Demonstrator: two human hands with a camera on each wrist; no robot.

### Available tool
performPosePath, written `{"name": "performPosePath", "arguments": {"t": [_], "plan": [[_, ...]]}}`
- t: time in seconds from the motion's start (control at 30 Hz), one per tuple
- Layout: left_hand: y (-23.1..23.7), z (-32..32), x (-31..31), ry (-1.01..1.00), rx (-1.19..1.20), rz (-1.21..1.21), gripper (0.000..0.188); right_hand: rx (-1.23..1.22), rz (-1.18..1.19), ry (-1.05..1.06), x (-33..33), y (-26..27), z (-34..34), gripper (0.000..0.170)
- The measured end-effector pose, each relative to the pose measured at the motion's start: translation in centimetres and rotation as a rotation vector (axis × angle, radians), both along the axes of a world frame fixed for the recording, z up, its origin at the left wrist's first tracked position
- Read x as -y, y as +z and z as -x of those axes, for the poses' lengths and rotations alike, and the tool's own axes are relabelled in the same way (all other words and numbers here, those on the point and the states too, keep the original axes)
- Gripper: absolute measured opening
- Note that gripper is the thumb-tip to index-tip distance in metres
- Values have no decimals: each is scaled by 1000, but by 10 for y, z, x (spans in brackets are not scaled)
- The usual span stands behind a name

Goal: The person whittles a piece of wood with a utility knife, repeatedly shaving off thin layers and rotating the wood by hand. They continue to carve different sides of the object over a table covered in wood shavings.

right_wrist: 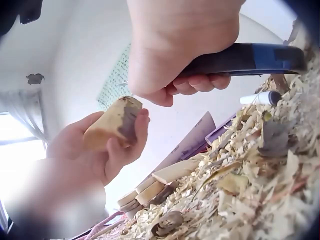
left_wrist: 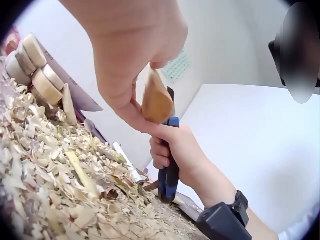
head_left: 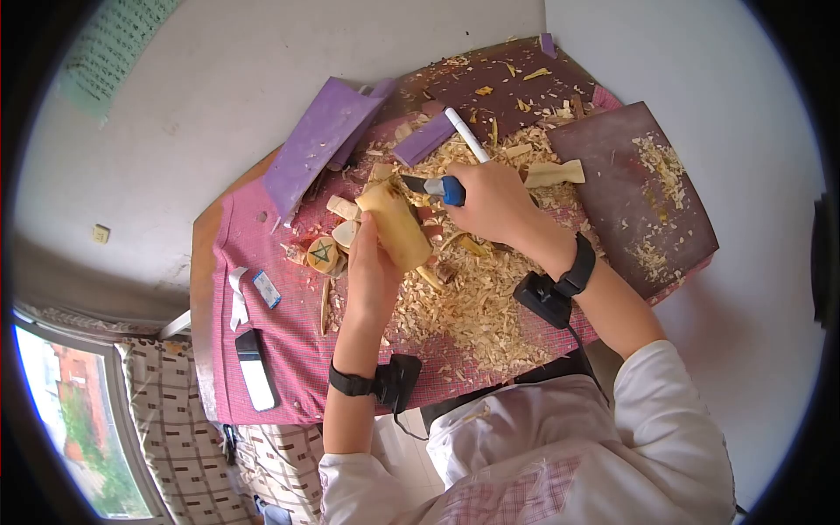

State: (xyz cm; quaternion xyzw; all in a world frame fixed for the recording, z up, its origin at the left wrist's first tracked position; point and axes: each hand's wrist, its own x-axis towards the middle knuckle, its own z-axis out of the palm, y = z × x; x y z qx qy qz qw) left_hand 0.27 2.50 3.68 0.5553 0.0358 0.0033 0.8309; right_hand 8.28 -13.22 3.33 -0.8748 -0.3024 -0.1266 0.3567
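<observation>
My left hand (head_left: pixel 371 273) grips a pale yellow piece of wood (head_left: pixel 399 229) above the shavings, thumb and fingers around its sides. Dark bark-like patches show on the wood's far end in the right wrist view. My right hand (head_left: pixel 500 206) holds a utility knife (left_wrist: pixel 171 172) with a blue and black handle, fingers wrapped around it. The knife's dark blade (head_left: pixel 412 183) lies close to the upper end of the wood. Left of the wood sit several small carved wooden pieces, among them a round disc (head_left: pixel 322 254) with a green star.
Wood shavings (head_left: pixel 481 306) cover much of the pink checked cloth (head_left: pixel 297 350). A white marker (head_left: pixel 466 134) and purple boards (head_left: pixel 319 140) lie beyond the hands. At right is a brown board (head_left: pixel 612 184); at left, a phone-like white and black object (head_left: pixel 255 372).
</observation>
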Motion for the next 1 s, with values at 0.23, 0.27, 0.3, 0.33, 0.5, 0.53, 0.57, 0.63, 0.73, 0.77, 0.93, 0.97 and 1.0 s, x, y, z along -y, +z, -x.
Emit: {"name": "performPosePath", "arguments": {"t": [0.23,0.27,0.3,0.33,0.5,0.53,0.57,0.63,0.73,0.77,0.93,0.97,1.0], "plan": [[-37,-12,-14,-75,108,103,45,22,124,50,-6,-17,2,17],[-38,-12,-13,-116,136,118,49,57,134,63,-6,-17,2,18],[-38,-10,-13,-152,160,133,54,87,144,81,-6,-18,3,19],[-38,-8,-12,-147,154,136,54,81,145,86,-6,-19,5,19],[-31,-4,-9,-33,270,-48,66,95,237,98,-4,-17,7,22],[-33,-4,-10,-28,265,-44,66,91,241,104,-4,-17,8,22],[-35,-4,-12,-1,292,-51,67,120,209,118,-3,-18,8,21],[-36,-4,-14,31,319,-59,68,150,176,138,-3,-18,10,22],[-37,-4,-15,65,335,-154,70,170,92,171,-4,-17,13,24],[-40,-5,-18,75,354,-239,71,187,94,179,-3,-16,15,25],[-50,-5,-19,75,421,-336,74,218,122,176,-3,-15,15,27],[-47,-4,-15,81,432,-311,73,214,110,175,-3,-16,15,27],[-44,-4,-12,88,438,-285,72,205,101,176,-3,-18,15,27]]}}
